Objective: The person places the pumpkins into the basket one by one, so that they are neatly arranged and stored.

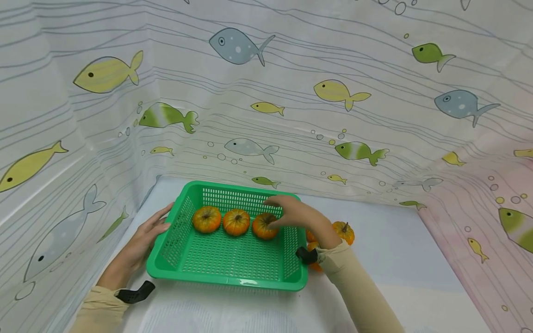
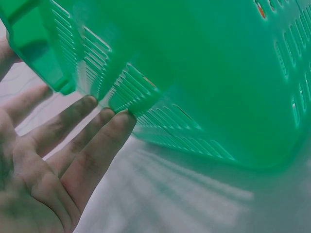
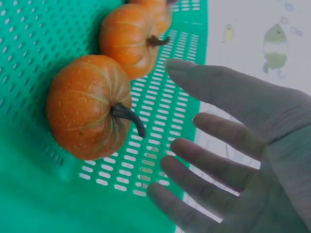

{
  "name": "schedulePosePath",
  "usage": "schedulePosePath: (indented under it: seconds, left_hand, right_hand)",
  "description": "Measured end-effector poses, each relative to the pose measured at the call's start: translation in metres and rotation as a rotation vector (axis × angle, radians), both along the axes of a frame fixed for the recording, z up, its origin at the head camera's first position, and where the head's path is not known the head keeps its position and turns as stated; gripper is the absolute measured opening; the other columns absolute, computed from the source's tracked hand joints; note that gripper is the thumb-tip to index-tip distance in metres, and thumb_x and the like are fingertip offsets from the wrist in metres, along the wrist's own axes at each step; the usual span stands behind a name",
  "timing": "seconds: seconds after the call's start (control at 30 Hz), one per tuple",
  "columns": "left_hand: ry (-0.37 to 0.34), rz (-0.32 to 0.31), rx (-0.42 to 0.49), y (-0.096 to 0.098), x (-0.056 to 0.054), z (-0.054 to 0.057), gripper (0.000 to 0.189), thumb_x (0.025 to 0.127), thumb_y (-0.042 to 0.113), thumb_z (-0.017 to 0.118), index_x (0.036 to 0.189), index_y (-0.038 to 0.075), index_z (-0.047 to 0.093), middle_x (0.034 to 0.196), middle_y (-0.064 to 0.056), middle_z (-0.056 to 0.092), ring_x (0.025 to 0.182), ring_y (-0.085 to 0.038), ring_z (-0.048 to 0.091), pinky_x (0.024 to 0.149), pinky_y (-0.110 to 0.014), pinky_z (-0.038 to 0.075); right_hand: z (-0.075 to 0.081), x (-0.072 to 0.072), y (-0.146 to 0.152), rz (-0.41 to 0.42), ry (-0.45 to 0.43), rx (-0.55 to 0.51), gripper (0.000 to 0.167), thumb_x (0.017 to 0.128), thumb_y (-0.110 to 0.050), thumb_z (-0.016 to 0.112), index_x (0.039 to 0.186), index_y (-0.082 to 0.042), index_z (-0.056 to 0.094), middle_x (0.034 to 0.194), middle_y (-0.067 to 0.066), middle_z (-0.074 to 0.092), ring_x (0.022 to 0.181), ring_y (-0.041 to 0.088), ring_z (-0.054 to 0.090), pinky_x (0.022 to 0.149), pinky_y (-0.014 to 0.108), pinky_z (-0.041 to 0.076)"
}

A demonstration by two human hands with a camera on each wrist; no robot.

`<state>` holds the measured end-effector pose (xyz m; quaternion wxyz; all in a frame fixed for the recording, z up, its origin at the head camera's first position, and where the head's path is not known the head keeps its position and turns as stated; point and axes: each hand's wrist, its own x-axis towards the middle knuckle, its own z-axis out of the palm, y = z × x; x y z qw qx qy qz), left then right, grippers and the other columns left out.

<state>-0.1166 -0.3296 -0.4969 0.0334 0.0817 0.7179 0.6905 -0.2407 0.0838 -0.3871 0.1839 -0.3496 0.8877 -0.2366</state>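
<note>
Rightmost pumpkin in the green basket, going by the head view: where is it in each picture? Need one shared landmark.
Head: just right of centre, below mid-height; the pumpkin is by the right hand.
Left wrist: can't be picked out; only orange slivers show.
Right wrist: left of centre, the largest pumpkin.
Shared landmark: green basket.

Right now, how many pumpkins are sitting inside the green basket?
3, in a row across the basket: the left pumpkin, the middle pumpkin, and the right pumpkin, partly covered by the right hand. Other pumpkins outside are partly hidden.
</note>
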Motion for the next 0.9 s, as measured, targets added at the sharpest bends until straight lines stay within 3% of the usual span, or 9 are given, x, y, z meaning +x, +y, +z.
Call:
schedulePosePath:
  seconds: [0.23, 0.5, 0.9]
  left_hand:
    - [-0.012, 0.016, -0.028, 0.0, 0.0, 0.0, 0.06, 0.112, 0.017, 0.042, 0.167, 0.02, 0.019, 0.14, 0.024, 0.052, 0.119, 0.003, 0.06, 0.088, -0.025, 0.056]
    - [0.004, -0.006, 0.012, -0.002, 0.0, 0.001, 0.06, 0.112, 0.015, 0.041, 0.167, 0.019, 0.018, 0.141, 0.022, 0.054, 0.117, 0.0, 0.063, 0.087, -0.027, 0.057]
    - [-0.003, -0.001, -0.005, -0.001, 0.0, 0.0, 0.06, 0.112, 0.016, 0.041, 0.167, 0.019, 0.019, 0.141, 0.023, 0.053, 0.118, 0.001, 0.061, 0.088, -0.027, 0.057]
  right_hand:
    - [0.004, 0.004, 0.019, -0.038, 0.037, -0.079, 0.066, 0.089, -0.025, 0.083, 0.146, -0.005, 0.056, 0.148, 0.011, 0.059, 0.139, 0.033, 0.054, 0.115, 0.054, 0.043]
    - [0.008, 0.01, 0.047, -0.09, 0.042, -0.159, 0.061, 0.09, -0.023, 0.082, 0.144, -0.005, 0.058, 0.148, 0.014, 0.059, 0.138, 0.035, 0.054, 0.111, 0.054, 0.047]
    - [-0.004, 0.017, 0.097, -0.195, 0.07, -0.219, 0.057, 0.091, -0.021, 0.081, 0.142, -0.007, 0.059, 0.144, 0.013, 0.061, 0.136, 0.035, 0.055, 0.11, 0.057, 0.048]
